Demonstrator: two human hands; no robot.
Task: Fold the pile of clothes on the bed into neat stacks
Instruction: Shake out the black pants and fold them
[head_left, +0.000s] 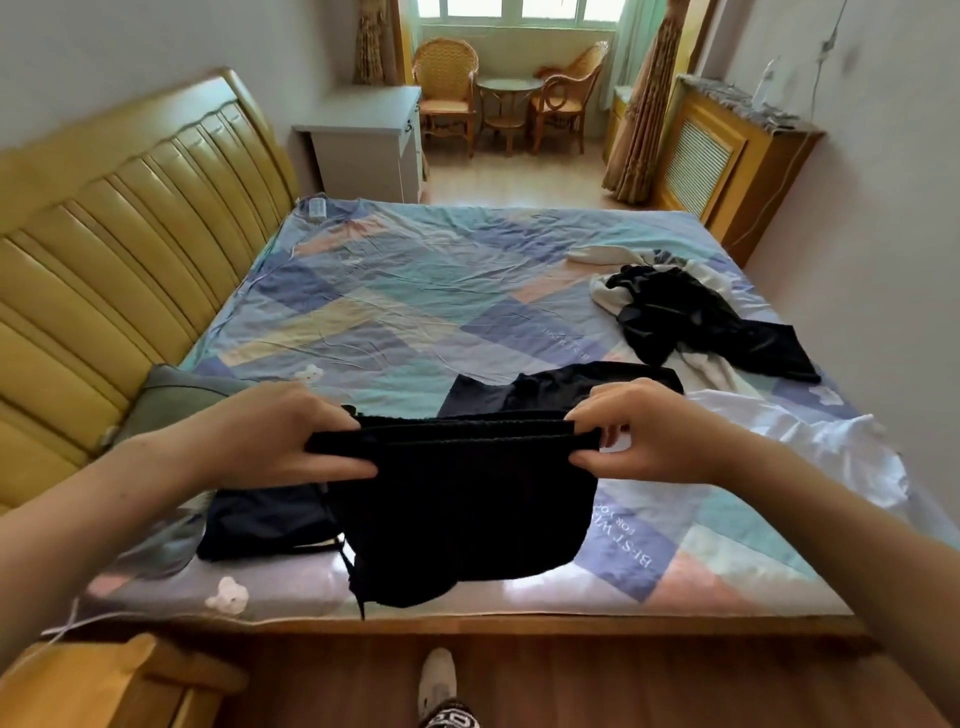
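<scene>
The bed fills most of the view, its patchwork sheet wrinkled and largely bare on the far left, so there is room to lay a garment flat; the risk is that the work is being done right at the near edge, where anything set down carelessly could slide off onto the wooden floor. On the far right lies the unfolded pile, black and cream pieces tangled together, and a white garment sprawls on the near right; pulling one piece out of the tangle would likely drag others with it. A dark folded garment rests near the left edge of the bed, just beside what is being handled, and another dark piece lies flat behind the hands. The black shorts hang in the air over the near edge, waistband stretched level between the left hand and the right hand, each pinching one end of the band between thumb and fingers. Their lower part droops unevenly, so a fold made from here could come out crooked. A thin drawstring dangles on the left and could get trapped in the fold or snag the folded garment beside it.
</scene>
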